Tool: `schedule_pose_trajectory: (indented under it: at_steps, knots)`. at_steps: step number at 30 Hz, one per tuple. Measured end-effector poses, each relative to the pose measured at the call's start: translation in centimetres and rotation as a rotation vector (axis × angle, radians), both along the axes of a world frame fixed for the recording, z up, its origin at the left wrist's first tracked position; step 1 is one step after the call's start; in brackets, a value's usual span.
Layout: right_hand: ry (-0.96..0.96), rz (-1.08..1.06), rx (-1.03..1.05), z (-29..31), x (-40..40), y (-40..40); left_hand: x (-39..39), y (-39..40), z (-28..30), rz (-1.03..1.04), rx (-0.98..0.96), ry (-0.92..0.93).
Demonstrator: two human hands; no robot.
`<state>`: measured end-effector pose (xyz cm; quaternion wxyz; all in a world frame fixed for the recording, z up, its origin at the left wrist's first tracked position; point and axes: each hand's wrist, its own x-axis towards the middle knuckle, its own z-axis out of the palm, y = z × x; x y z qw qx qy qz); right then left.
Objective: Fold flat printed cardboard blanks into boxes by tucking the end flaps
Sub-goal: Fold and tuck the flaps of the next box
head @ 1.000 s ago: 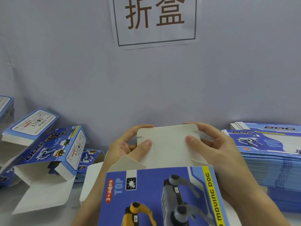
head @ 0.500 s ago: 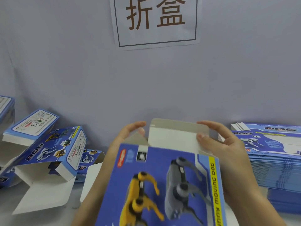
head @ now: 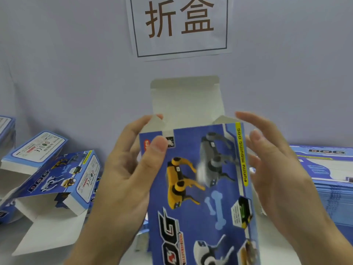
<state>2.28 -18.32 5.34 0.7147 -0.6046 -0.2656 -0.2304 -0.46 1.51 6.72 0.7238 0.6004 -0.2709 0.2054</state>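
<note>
A blue printed box (head: 200, 188) with yellow and grey robot dogs stands upright in front of me, its white top flap (head: 187, 100) raised and unfolded. My left hand (head: 131, 175) grips the box's left edge, thumb pressed on the front face and fingers behind, near a small side flap (head: 155, 124). My right hand (head: 271, 169) hovers just off the box's right edge with straight, spread fingers, holding nothing. The box bottom runs out of view.
Several folded boxes (head: 63, 175) lie tumbled at the left, some with open white flaps. A tall stack of flat blanks (head: 324, 173) sits at the right. A grey wall with a paper sign (head: 179, 25) stands close behind.
The box has been lifted and turned upright. The top flap, earlier pressed down by both hands, now stands up. My right hand has let go of it and moved off the right edge.
</note>
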Motion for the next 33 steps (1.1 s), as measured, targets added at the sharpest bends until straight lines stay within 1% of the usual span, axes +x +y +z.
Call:
schedule_pose_trajectory:
  at_steps: [2,4,6,9,11,14,17,19,22,24,27,29,33]
  knots:
    - [-0.051,0.053,-0.045,0.0,-0.3,0.6,0.3,-0.5,-0.2,0.051,0.076,-0.024]
    - [-0.058,0.050,-0.015,-0.3,-0.1,1.2,0.5,-1.2,-0.4,0.055,0.082,-0.032]
    - [-0.050,0.018,0.005,-1.0,0.3,1.6,1.2,-1.5,-1.1,0.069,0.101,-0.001]
    - [-0.007,0.016,0.054,-2.0,0.9,2.2,2.5,-1.7,-2.3,0.152,0.200,0.081]
    - [0.001,-0.043,0.079,-2.6,1.4,2.8,2.9,-1.9,-2.7,0.163,0.177,0.129]
    - [-0.018,-0.202,0.070,-3.1,1.7,3.7,2.7,-2.7,-2.9,0.128,0.080,0.194]
    - [-0.020,-0.272,0.083,-3.0,1.5,4.1,2.6,-3.2,-2.8,0.149,-0.009,0.200]
    - [0.013,-0.285,0.092,-2.6,1.5,4.0,2.6,-3.2,-2.6,0.168,-0.046,0.166]
    - [0.070,-0.273,0.091,-2.2,1.5,3.8,3.0,-2.5,-2.7,0.195,-0.009,0.153]
    - [0.111,-0.243,0.123,-2.3,1.5,3.8,2.9,-2.2,-2.8,0.164,0.017,0.152]
    - [0.183,-0.187,0.183,-2.8,1.8,3.5,2.8,-2.3,-2.8,0.079,-0.057,0.182]
    - [0.196,-0.133,0.156,-2.9,2.1,3.2,3.0,-2.3,-3.0,0.050,-0.115,0.181]
    - [0.218,-0.036,0.137,-2.2,1.5,3.2,3.4,-2.1,-3.0,0.001,-0.145,0.173]
